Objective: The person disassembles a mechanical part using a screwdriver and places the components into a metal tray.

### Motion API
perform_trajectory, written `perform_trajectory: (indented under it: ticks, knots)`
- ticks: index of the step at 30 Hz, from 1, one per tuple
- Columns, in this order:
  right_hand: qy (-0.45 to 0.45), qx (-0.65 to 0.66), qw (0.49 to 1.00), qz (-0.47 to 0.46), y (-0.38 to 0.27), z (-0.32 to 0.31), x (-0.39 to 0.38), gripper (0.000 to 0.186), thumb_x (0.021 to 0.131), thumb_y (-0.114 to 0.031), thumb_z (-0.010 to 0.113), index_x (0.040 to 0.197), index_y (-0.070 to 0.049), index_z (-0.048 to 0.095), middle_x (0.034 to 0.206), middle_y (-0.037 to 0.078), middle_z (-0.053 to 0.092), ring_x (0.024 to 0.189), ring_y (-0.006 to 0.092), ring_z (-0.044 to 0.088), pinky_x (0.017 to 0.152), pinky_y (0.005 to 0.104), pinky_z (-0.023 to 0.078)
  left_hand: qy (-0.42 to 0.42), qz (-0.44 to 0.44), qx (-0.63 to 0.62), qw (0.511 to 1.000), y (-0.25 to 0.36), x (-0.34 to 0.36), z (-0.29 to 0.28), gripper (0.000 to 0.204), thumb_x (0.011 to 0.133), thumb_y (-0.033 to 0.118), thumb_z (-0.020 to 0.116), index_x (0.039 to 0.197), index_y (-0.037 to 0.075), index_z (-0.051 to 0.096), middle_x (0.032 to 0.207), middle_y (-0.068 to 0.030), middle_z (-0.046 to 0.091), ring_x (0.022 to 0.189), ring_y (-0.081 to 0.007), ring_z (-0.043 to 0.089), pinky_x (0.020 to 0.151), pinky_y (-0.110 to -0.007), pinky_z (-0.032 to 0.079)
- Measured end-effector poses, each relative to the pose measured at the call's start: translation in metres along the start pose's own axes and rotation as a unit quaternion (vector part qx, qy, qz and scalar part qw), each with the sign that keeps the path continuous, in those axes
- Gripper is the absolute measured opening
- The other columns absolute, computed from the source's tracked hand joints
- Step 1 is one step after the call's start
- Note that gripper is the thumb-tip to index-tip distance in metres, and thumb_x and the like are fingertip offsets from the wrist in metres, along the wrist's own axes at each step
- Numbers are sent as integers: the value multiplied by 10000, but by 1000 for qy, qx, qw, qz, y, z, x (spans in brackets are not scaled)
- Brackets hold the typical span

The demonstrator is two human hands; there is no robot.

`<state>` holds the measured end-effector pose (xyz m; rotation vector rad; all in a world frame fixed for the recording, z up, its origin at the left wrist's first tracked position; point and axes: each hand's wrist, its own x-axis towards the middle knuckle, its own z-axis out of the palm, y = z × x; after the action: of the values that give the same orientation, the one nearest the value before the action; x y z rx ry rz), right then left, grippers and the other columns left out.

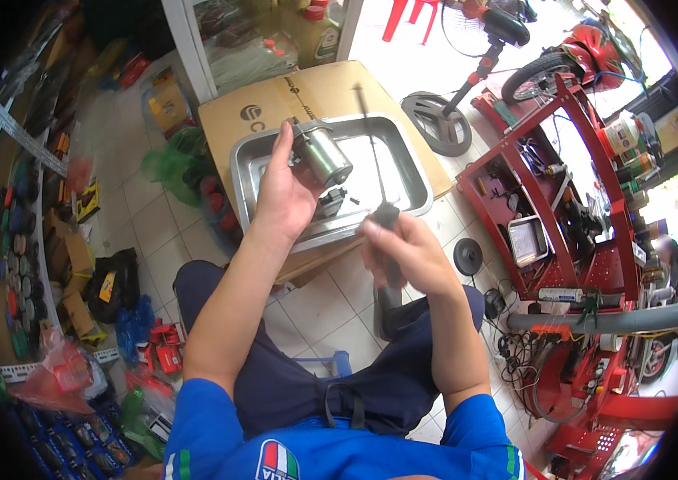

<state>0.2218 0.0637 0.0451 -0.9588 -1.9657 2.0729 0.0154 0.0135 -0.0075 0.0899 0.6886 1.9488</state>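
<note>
The metal cylinder (325, 158) is silver-grey, the tray (399, 160) silver, the screwdriver (387, 213) black-handled. At 11 o'clock the cardboard box (231, 120) is tan; at 10 the mesh bag (179, 166) green; at 3 the rack (549, 188) red. At 6 the shirt (347, 450) is bright blue with green-and-white sleeve trim (184, 464).

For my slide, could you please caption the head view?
Left hand holding metal cylinder, right hand holding screwdriver, tray below.

Blue shirt (355, 458), short sleeves (479, 432), green and white stripes near the hems. From here I see a shield crest (278, 462), red/white/green, lettered. Navy trousers (263, 364), dark drawstring (358, 410) at the waist. Left hand (286, 194), right hand (413, 253): both bare.
</note>
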Motion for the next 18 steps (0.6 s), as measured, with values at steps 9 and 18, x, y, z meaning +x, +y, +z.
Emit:
perform_trajectory:
  ticks: [9,18]
  knots:
    - [-62,-26,995,70,28,15,-15,308,1025,-315,648,967,-16,602,697,48,644,518,107,600,455,248,432,0,45,27,999,9,-1,-4,386,1091,445,492,1372,181,514,1257,-71,604,1152,-208,612,970,-437,548]
    - [-42,-14,998,46,31,14,-16,330,1028,-320,643,893,-25,580,672,46,639,507,95,587,426,238,418,-37,46,53,997,5,-1,-2,335,1089,414,507,1299,161,573,1211,-45,627,1099,-174,621,951,-407,551]
